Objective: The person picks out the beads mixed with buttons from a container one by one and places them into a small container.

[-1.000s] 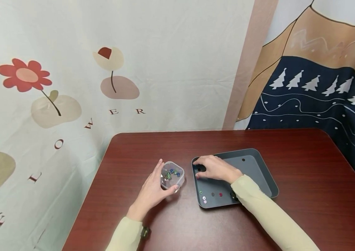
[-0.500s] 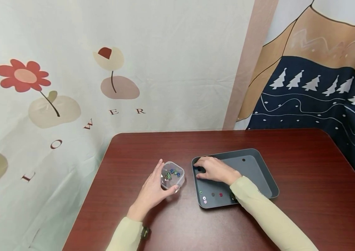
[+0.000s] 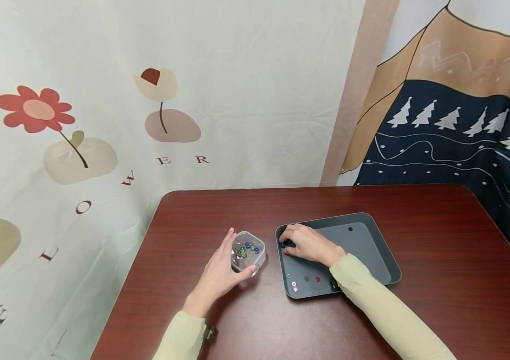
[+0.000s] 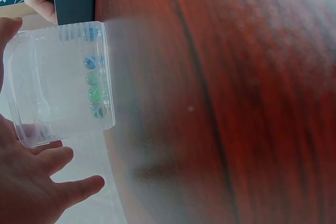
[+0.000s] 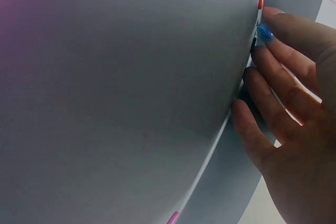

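Note:
A clear plastic box [image 3: 251,260] with several blue and green marbles [image 4: 94,94] stands on the table. My left hand [image 3: 218,270] holds it from the left side, thumb at the near edge and fingers along the far side. Over the left end of a grey tray [image 3: 372,250], my right hand [image 3: 311,245] reaches down with bent fingers. In the right wrist view a blue marble [image 5: 264,33] sits pinched between thumb and index fingertip. A red button [image 5: 261,0] lies beside the thumb. The other fingertips touch down near the tray's wall, and dark pieces under the hand are partly hidden.
Several small buttons lie in the tray, among them a red one [image 3: 318,279], a grey one [image 3: 306,279] and a white one [image 3: 294,284] near the front, and a dark one [image 3: 351,229] at the back. The tray's raised rim surrounds them on the brown table [image 3: 439,240].
My right hand has shifted slightly within the tray's left end, its fingers and thumb drawing closer together. My left hand and the box have stayed in place.

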`<move>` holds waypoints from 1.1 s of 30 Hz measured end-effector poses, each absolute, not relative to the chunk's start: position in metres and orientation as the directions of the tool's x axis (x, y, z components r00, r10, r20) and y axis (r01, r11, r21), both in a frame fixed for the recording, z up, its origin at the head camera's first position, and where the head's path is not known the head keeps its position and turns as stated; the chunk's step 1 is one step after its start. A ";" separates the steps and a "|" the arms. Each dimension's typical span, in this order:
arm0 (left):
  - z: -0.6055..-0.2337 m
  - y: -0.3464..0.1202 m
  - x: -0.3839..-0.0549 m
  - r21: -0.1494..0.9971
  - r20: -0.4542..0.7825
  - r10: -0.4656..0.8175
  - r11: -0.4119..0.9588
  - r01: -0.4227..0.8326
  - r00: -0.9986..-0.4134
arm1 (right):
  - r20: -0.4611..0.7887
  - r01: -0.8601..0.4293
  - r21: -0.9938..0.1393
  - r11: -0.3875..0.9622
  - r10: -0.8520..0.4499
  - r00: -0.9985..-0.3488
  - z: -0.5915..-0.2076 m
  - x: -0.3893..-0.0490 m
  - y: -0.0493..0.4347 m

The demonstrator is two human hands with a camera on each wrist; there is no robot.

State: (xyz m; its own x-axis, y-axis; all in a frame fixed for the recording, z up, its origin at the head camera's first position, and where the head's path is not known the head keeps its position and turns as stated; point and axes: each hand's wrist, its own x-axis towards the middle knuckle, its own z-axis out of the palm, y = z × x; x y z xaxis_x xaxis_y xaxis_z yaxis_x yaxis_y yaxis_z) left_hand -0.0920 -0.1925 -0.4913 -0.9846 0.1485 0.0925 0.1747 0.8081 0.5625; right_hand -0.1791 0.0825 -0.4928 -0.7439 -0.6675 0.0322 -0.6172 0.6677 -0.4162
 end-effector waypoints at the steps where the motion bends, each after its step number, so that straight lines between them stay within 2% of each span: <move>1: -0.491 -0.192 -0.092 0.562 0.092 0.148 0.809 0.174 -0.985 | 0.035 -0.622 -0.411 0.666 -0.671 -0.741 -0.493 -0.179 0.083; 13: -0.490 -0.193 -0.090 0.568 0.079 0.142 0.807 0.161 -0.987 | 0.071 -0.670 -0.357 0.651 -0.696 -0.714 -0.496 -0.179 0.081; 22: -0.492 -0.193 -0.090 0.554 0.111 0.156 0.810 0.191 -0.982 | 0.065 -0.658 -0.375 0.653 -0.689 -0.722 -0.497 -0.180 0.082; 33: -0.490 -0.193 -0.090 0.567 0.083 0.148 0.807 0.169 -0.985 | 0.096 -0.650 -0.411 0.640 -0.678 -0.728 -0.485 -0.178 0.088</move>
